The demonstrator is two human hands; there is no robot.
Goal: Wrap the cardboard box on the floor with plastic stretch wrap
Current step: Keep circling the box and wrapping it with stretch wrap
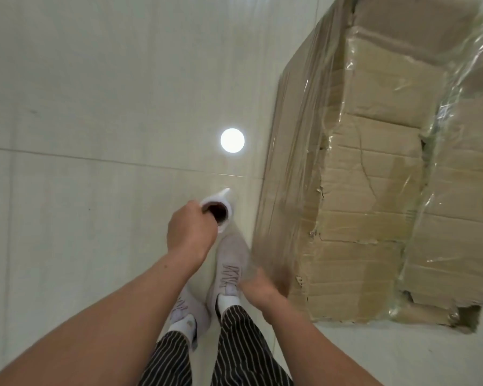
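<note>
While the cardboard box [374,190] lies flat on the floor [95,107] to the person's right, the stretch wrap roll [217,215] is held off its left side wall, just past the forward shoe [232,263].

Left grip [191,232]: fingers curled over the rim of the roll's upper end, holding it. The roll is seen end-on with the dark core opening facing the camera, so its long axis runs near vertical, in line with the height of the box wall.

Right grip [258,285]: lower and nearer the box, close to the near corner of that wall. It is motion-blurred, so I cannot tell whether it pinches anything or hangs loose.

Film [326,140]: glossy, wrinkled layers already cover the side wall and the far right of the top. The middle of the top shows bare, torn cardboard. A faint haze between roll and box, over the shoe, may be the free sheet, but this is not certain.

Key relation: the box lies to the right of the roll, and its long axis runs away from the person.

Judgement: the next move calls for carrying the roll forward along this wall, upright, with film paying out rightward. The left grip has the roll. The right grip is nearer the box and better placed to press film onto it.

Risk: a low sheet could catch the forward shoe.
</note>
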